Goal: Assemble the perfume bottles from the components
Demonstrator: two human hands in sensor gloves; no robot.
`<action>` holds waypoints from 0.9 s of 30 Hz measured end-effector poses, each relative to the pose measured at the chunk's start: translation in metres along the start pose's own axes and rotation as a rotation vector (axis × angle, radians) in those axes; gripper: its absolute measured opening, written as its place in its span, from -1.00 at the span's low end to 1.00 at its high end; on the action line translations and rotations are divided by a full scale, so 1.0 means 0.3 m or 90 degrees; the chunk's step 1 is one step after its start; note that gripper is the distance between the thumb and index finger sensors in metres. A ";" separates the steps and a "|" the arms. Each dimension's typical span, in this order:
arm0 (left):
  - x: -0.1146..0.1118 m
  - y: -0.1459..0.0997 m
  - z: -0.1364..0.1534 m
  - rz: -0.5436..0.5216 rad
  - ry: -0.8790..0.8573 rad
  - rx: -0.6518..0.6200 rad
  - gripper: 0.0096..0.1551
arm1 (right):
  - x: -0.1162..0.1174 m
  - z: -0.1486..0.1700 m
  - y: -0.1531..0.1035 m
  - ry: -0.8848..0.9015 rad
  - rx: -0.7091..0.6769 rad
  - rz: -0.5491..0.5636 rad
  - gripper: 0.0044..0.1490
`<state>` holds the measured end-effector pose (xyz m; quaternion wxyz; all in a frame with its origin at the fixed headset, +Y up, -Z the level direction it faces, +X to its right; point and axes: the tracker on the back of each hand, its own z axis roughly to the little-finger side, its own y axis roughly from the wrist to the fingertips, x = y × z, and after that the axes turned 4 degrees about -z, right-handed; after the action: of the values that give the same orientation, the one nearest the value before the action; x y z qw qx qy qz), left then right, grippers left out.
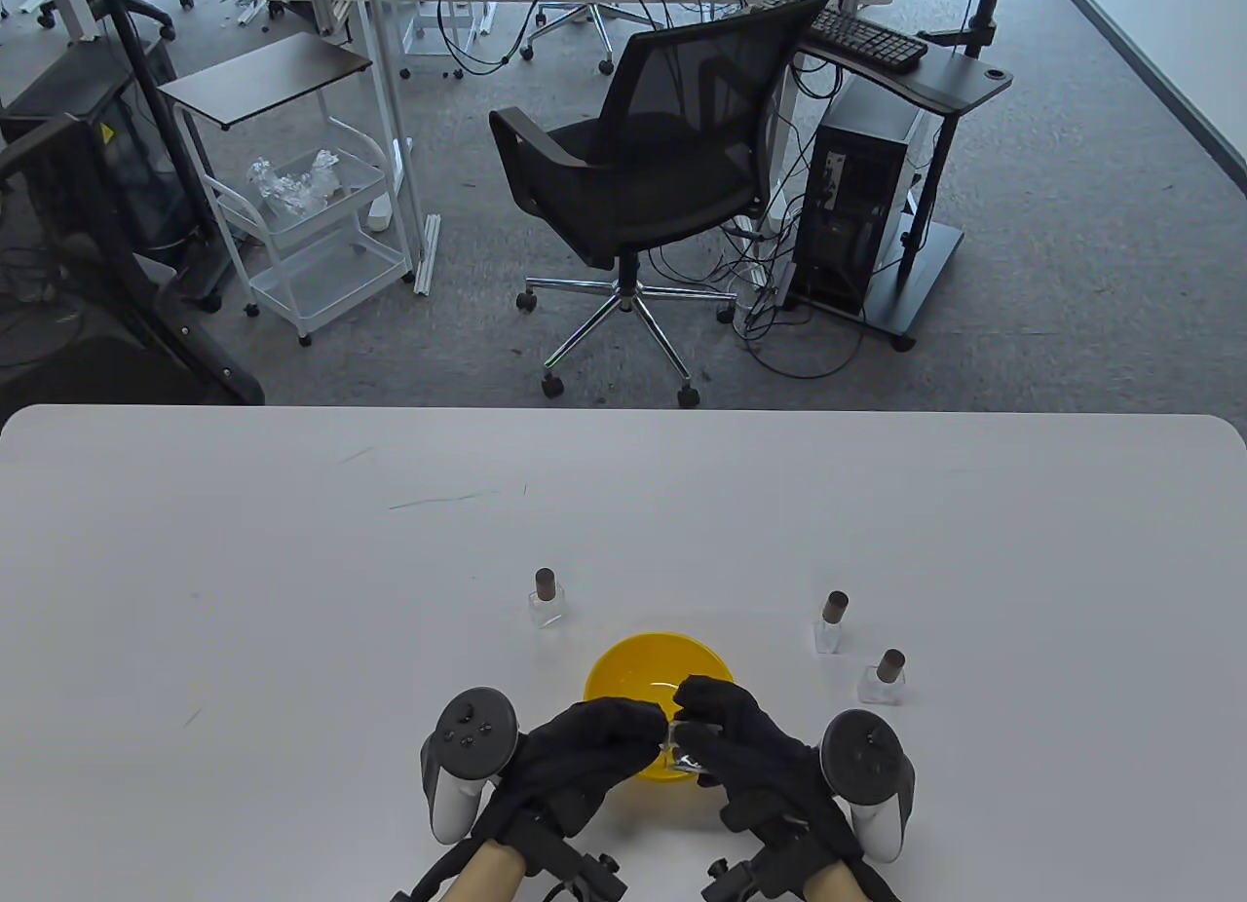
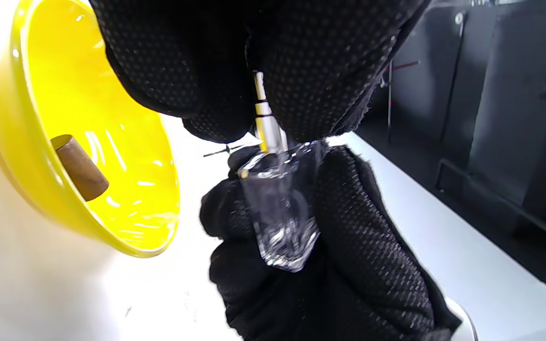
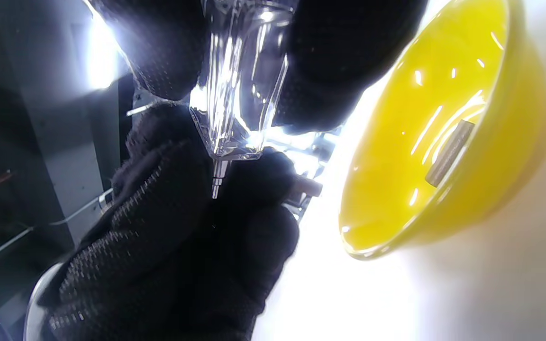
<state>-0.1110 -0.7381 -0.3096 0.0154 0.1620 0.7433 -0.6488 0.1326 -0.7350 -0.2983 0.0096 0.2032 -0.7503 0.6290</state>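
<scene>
From above, my table (image 1: 292,551) is evenly and softly lit, everything sharp, with only faint shadows under my gloves. Both wrist views blow out to white around the yellow bowl (image 2: 40,142), whose inside glints with streaks. The glass bottle (image 3: 240,85) glares at upper centre, and the frame edges go soft and blurred.

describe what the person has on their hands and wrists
Both the left hand and right hand wear black fabric gloves with a fine dotted grip texture. A grey-and-black controller-like tracker sits on each hand's back, and black clamp hardware with knobs rings each wrist.
</scene>
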 end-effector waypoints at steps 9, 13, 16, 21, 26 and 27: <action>-0.009 -0.002 0.002 0.007 0.017 0.015 -0.49 | 0.000 0.003 0.004 -0.004 -0.005 0.003 -0.35; -0.019 0.000 0.025 0.055 0.032 0.063 -0.38 | -0.009 0.004 0.002 0.016 -0.007 0.016 -0.36; -0.022 0.002 0.025 0.050 0.028 0.051 -0.43 | -0.009 0.004 0.001 0.011 -0.007 0.018 -0.36; -0.016 0.000 -0.001 0.038 0.064 0.012 -0.46 | -0.005 0.004 0.001 0.016 -0.007 0.014 -0.35; -0.015 -0.004 -0.018 0.018 0.100 -0.029 -0.50 | -0.004 0.007 0.000 0.015 -0.001 0.013 -0.34; -0.014 -0.005 -0.023 0.012 0.114 -0.040 -0.51 | -0.003 0.007 0.000 0.017 0.002 0.013 -0.33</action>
<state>-0.1061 -0.7325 -0.3060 -0.0400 0.2258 0.7600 -0.6082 0.1340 -0.7366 -0.2991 0.0126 0.1872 -0.7514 0.6326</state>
